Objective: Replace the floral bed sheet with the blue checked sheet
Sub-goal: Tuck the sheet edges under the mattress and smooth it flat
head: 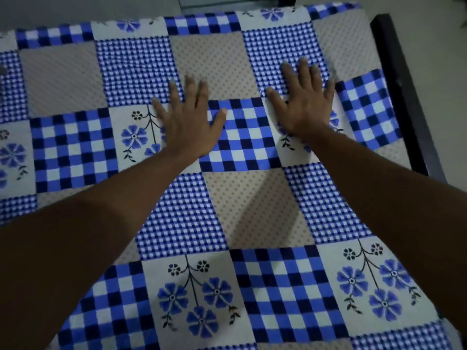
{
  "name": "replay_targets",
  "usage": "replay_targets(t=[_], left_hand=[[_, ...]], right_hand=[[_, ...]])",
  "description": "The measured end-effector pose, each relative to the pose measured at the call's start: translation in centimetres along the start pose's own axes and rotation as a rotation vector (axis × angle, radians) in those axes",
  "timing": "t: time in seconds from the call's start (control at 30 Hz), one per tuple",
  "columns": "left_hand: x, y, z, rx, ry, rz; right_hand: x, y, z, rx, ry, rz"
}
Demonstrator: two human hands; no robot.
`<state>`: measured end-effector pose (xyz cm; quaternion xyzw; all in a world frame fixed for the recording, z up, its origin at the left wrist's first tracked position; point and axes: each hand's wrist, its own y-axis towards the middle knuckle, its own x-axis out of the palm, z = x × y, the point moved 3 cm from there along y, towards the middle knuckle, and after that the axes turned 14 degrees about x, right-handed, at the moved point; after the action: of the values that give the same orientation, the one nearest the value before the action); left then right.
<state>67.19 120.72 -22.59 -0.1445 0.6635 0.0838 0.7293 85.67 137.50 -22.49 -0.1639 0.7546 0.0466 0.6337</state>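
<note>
While you are pressing both palms down on it, the sheet (252,205) is lying spread across the bed, reaching the far edge and the right side. Your left grip (188,122) is lying wide, fingers straight and splayed, holding nothing. Your right grip (307,107) is doing the same just beside it, nearer the frame (399,84).

You are probably dealing with light, limp cloth here. It is looking soft enough to slide and bunch under a palm instead of keeping any shape. Flat hands sweeping outward are likely suiting it best for smoothing. For pulling it square, you are better off pinching a hem or a corner than grabbing the middle, which would only be raising a ridge.

That dark frame is running along the right side, close against the cloth's edge, so tucking there may be feeling tight. Pale floor (434,46) is showing beyond it and past the far edge. No floral sheet is showing, and you cannot tell whether anything is lying underneath.
</note>
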Motion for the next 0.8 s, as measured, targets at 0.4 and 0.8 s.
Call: replay_targets(t=[0.4,0.8], left_hand=[[-0.7,4.0,5.0,-0.056,-0.228,0.148],[-1.3,2.8,-9.9,-0.443,-0.056,0.029]], right_hand=[[-0.3,-0.8,-2.8,-0.005,0.094,0.124],[2.0,2.4,-9.7,-0.394,-0.049,-0.063]])
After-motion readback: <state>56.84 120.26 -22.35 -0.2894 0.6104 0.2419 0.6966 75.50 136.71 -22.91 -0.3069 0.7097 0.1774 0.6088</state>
